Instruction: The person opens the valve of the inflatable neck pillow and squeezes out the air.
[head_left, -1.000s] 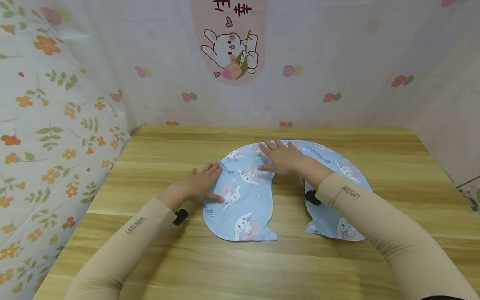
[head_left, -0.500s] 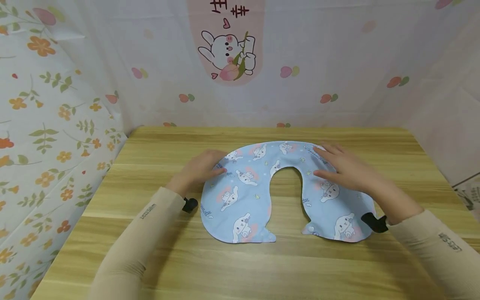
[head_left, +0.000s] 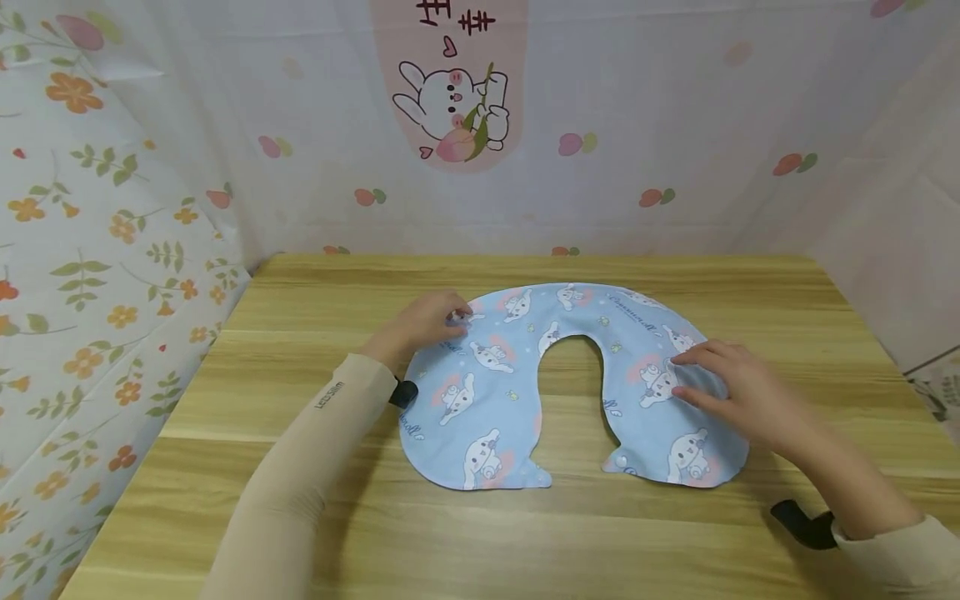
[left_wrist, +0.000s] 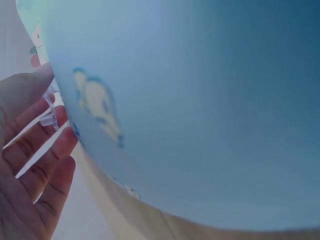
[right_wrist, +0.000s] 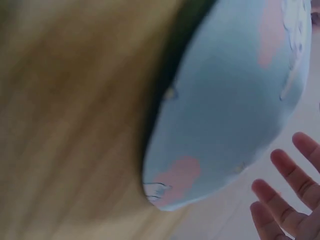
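Note:
A flat, deflated U-shaped neck pillow point(head_left: 487, 392) in blue cloth with white cartoon dogs lies on the wooden table point(head_left: 525, 533), its opening toward me. At the pillow's upper left edge my left hand point(head_left: 431, 321) has its fingers curled, pinching a small clear valve point(head_left: 457, 317). The left wrist view shows that valve point(left_wrist: 50, 112) between thumb and fingers point(left_wrist: 45, 150), close against the blue cloth point(left_wrist: 200, 100). My right hand point(head_left: 720, 387) lies flat with straight fingers on the right lobe. In the right wrist view the fingertips point(right_wrist: 295, 200) show beside the pillow's rounded end point(right_wrist: 235, 100).
Floral cloth point(head_left: 97, 250) hangs along the left side. A pale cloth with a rabbit picture point(head_left: 453, 104) covers the back, and plain cloth closes off the right. Bare wood surrounds the pillow. Black straps sit at both wrists point(head_left: 405, 393) point(head_left: 806, 525).
My right hand slid from the pillow's top middle across and down onto the right lobe. My left hand moved up the left edge and curled on the valve.

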